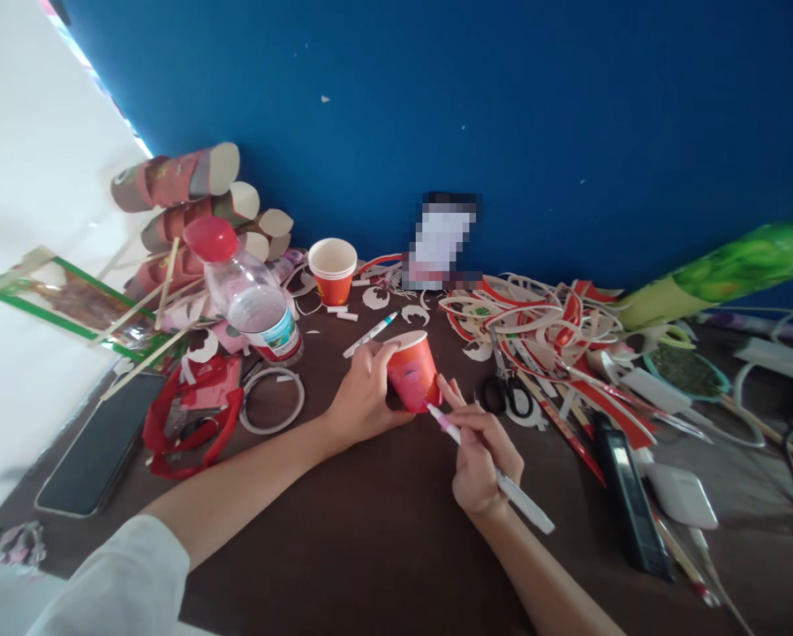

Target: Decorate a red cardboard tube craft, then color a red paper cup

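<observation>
1. Near the middle of the frame, the left hand (363, 397) wraps around a red paper cup (413, 371) standing upside down on the brown table (370, 548).
2. Just right of it, the right hand (481, 459) pinches a white marker (495, 473), its pink tip touching the cup's side.
3. Left of centre stands a plastic bottle (251, 300); behind the hands, an upright paper cup (333, 269) and another pen (370, 335).
4. Scissors (506, 389) lie right of the hands.

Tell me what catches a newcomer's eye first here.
At the centre, the left hand grips a red paper cup while the right hand puts a pink-tipped marker to its side. Right of them sprawls a heap of red-and-white paper strips; a red-capped bottle stands at left.
</observation>
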Demonstrator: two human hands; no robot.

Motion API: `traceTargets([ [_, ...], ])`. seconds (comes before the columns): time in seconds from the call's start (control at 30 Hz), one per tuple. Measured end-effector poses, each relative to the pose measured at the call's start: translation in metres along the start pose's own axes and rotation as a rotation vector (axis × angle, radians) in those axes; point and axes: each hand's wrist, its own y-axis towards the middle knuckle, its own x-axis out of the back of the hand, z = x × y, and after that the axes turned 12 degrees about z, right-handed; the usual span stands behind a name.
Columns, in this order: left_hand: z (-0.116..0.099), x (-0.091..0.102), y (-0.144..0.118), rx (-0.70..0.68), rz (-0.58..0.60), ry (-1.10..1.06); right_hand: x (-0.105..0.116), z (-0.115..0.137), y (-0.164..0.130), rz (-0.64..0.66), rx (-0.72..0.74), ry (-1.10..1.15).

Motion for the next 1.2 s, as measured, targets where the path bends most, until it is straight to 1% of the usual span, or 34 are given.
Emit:
traceTargets([
  [0.07,-0.0003,0.0002,0.0001,-0.002,0.002,-0.005,0.0004,-0.0009,-0.0009,-0.013,0.000,0.004],
  [0.2,-0.0003,0.0008,-0.0001,-0.008,0.003,0.005,0.0022,-0.0027,-0.0027,0.023,-0.017,-0.002],
  [0.27,-0.0002,0.0009,-0.0002,-0.005,0.004,0.012,0.0016,-0.0025,-0.0021,0.020,-0.001,-0.004],
  [0.4,-0.0011,0.0015,0.0004,0.011,0.023,0.018,-0.0042,0.0008,0.0022,-0.083,0.056,-0.066],
  [0.47,-0.0018,0.0019,0.0008,0.030,0.033,0.011,-0.0064,0.0021,0.0037,-0.109,0.059,-0.106],
  [0.53,-0.0022,0.0020,0.0009,0.036,0.033,0.004,-0.0064,0.0019,0.0036,-0.080,0.062,-0.132],
  [0.67,-0.0012,0.0013,0.0007,-0.005,0.014,0.013,-0.0019,-0.0003,0.0009,0.026,0.073,-0.198],
  [0.77,0.0001,0.0004,0.0005,-0.030,-0.003,0.017,0.0006,0.0002,0.0000,0.059,0.071,-0.260],
  [1.0,-0.0018,0.0021,0.0015,-0.062,-0.020,-0.007,-0.0012,0.0006,0.0006,0.045,0.056,-0.303],
  [1.13,-0.0021,0.0033,0.0017,-0.062,-0.017,-0.001,-0.0018,-0.0029,0.0007,0.003,0.079,-0.290],
  [1.2,-0.0016,0.0030,0.0014,-0.054,-0.016,0.002,-0.0015,-0.0030,0.0010,0.005,0.087,-0.293],
])
